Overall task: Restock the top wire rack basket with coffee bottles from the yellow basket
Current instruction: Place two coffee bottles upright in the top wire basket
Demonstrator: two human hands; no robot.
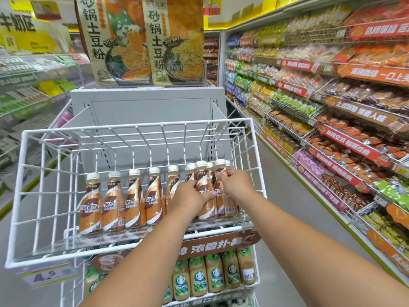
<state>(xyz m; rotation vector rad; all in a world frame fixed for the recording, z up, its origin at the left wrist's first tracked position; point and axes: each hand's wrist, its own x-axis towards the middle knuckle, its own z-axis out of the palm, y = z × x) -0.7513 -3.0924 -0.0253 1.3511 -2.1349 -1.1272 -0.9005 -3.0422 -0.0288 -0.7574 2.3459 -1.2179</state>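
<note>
Right, both my hands are inside the top wire basket [132,129], white-coated wire, tilted down toward me, with a clear liner on its floor. My left hand [188,197] wraps the body of one coffee bottle [204,191], thumb across the label and fingers curled round its left side. My right hand [235,179] grips the shoulder of the next bottle [222,196] just to the right, fingers curled over the top part below the cap. The two bottles touch each other and stand upright at the right end of the basket, bases on the liner as far as I can tell. More caps sit directly behind them; I can't count that back row cleanly. To the left a row of five more bottles [124,198] stands upright, side by side, roughly touching. All same type: white screw caps, pale neck, copper-brown sleeve with a white diagonal swirl, Nescafe lettering, barcode low on the side. Left third of the basket floor has no bottles on it. A price tag [47,276] reading 4.5 hangs off the front lower rim. Rack tier below holds Starbucks bottles [215,274] with green labels, under a brown banner [219,245]. Snack shelves [332,103] run along the right aisle.
</note>
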